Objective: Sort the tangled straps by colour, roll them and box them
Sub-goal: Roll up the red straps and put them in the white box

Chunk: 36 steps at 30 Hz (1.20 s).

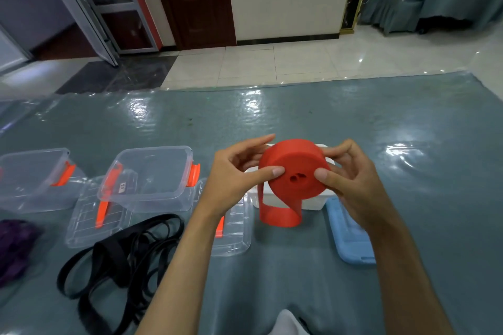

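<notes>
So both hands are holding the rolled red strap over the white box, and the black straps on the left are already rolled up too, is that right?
Not quite. The head view shows the black straps lying loose and tangled on the table, not rolled. The rest holds: the left hand and right hand hold the rolled red strap over the white box.

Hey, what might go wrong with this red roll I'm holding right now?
The red roll is pinched only at its faces by the left hand and right hand, so the coils could telescope apart. Its loose tail hangs unwound and may let it slacken. The black straps lie nearby and could tangle with it.
</notes>
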### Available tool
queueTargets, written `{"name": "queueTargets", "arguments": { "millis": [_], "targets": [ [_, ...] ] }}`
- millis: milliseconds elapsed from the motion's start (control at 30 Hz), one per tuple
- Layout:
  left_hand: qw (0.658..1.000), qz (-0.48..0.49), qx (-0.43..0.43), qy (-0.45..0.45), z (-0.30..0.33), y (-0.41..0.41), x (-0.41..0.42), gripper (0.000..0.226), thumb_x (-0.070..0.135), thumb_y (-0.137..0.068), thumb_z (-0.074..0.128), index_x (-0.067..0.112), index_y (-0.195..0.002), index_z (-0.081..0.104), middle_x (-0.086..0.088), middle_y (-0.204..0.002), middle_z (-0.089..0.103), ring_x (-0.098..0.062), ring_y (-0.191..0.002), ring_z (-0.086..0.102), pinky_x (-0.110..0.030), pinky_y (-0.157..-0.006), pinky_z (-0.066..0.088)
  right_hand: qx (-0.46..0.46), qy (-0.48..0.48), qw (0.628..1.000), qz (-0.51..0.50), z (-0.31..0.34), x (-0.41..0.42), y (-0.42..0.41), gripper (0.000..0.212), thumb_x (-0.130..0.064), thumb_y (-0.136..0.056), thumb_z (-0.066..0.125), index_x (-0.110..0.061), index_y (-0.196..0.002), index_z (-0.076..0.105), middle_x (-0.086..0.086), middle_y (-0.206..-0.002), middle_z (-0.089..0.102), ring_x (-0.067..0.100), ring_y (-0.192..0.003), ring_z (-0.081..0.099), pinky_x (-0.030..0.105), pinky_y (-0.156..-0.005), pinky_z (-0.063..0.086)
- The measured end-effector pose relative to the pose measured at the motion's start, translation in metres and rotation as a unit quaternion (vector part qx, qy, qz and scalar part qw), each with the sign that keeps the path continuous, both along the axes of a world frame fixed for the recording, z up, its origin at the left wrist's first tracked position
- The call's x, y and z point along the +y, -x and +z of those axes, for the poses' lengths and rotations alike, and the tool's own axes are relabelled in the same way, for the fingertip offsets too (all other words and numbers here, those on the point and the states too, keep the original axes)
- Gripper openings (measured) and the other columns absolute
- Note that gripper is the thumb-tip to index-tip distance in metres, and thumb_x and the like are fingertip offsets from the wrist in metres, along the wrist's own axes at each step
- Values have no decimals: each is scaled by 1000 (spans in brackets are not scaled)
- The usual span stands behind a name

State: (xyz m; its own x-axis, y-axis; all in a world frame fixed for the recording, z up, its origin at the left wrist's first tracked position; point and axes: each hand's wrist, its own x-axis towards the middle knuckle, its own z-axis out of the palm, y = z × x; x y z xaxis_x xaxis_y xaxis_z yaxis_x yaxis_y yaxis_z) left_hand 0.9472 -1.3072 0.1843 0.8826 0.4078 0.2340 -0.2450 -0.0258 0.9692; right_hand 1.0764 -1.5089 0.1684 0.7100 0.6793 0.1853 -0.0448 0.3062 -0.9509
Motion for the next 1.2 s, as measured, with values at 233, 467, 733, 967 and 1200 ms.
{"name": "queueTargets", "arguments": {
  "millis": [233, 467, 733, 967, 1200],
  "targets": [
    [1000, -15, 14, -21, -12, -6, 5, 36, 4, -84, 85, 18, -117, 77, 0, -125, 74, -19, -120, 70, -28, -99, 55, -103, 38, 993, -42, -2, 9, -1, 51, -29, -80, 88, -37, -128, 73, 8, -120, 75, 29, -109, 76, 43, -86, 65],
    [999, -5, 30, -25, -10, -13, 17, 49, 4, -77, 91, 16, -122, 76, -6, -110, 80, -20, -104, 76, -24, -92, 57, -55, 42, 997, -34, -17, 11, -14, 44, -33, -73, 96, -23, -104, 68, 13, -116, 77, 33, -108, 76, 48, -91, 64],
    [998, -36, 54, -28, -28, -22, 18, 39, 9, -86, 86, 20, -122, 74, -3, -123, 75, -21, -117, 71, -32, -99, 57, -42, 48, 997, -41, -27, 13, -27, 64, -42, -76, 94, -27, -133, 70, 12, -118, 73, 36, -105, 76, 41, -80, 65],
    [996, -49, 69, 7, -40, -36, 20, 50, 18, -81, 90, 26, -127, 73, -5, -117, 77, -24, -108, 75, -31, -95, 57, 60, 50, 997, -27, -43, 11, -34, 61, -40, -68, 100, -26, -115, 63, 14, -120, 76, 37, -105, 77, 42, -72, 65],
    [995, 30, 70, 71, -73, -48, -1, 33, 27, -81, 91, 19, -101, 66, -6, -123, 72, -28, -106, 76, -36, -95, 58, 82, 58, 993, -65, -55, 12, -42, 78, -44, -69, 97, -33, -140, 66, 9, -122, 77, 31, -111, 75, 41, -77, 64]
  ]
}}
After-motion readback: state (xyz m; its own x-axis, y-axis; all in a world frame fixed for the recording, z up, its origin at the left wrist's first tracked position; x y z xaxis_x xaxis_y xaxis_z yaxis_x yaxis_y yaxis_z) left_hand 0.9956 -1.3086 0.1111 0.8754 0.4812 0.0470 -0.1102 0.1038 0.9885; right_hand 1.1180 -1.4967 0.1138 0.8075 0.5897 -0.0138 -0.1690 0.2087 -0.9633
